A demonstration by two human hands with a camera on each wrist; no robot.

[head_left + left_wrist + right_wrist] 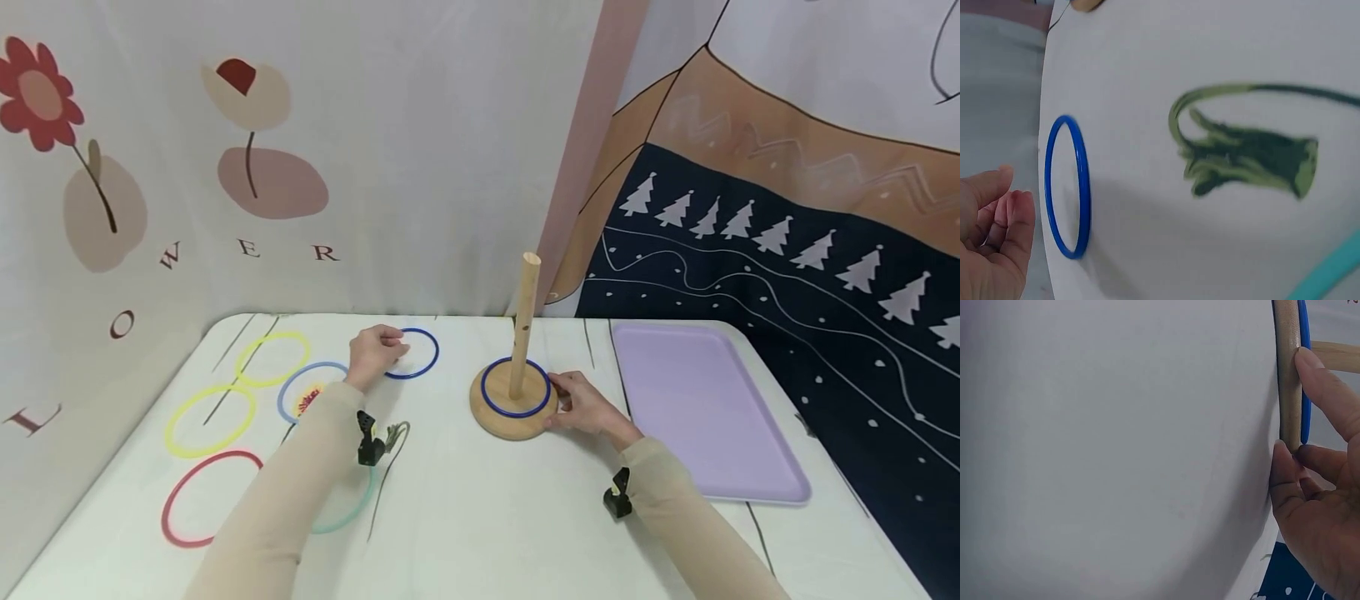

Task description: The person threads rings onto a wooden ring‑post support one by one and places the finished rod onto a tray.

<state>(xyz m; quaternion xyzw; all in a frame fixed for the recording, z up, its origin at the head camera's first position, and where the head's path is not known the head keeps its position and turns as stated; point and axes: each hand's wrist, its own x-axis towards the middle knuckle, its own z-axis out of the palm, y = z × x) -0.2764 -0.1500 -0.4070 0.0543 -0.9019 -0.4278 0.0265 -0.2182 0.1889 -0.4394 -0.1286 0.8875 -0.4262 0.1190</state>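
A wooden ring stand (527, 308) with a round base and upright peg stands mid-table. One dark blue ring (484, 392) lies on its base around the peg. My right hand (588, 406) holds the base's right edge; in the right wrist view the thumb (1310, 362) and fingers sit along the base rim (1290, 394), beside the ring. My left hand (372, 354) hovers by a second dark blue ring (437, 354) at the back of the table. In the left wrist view its fingers are loosely bent, with a gap between them and that ring (1084, 194).
On the left lie two yellow rings (253, 417), a light blue ring (282, 398), a red ring (167, 508) and a teal ring (370, 492), the last two partly hidden by my left arm. A purple tray (705, 408) stands at the right. Curtains hang behind the table.
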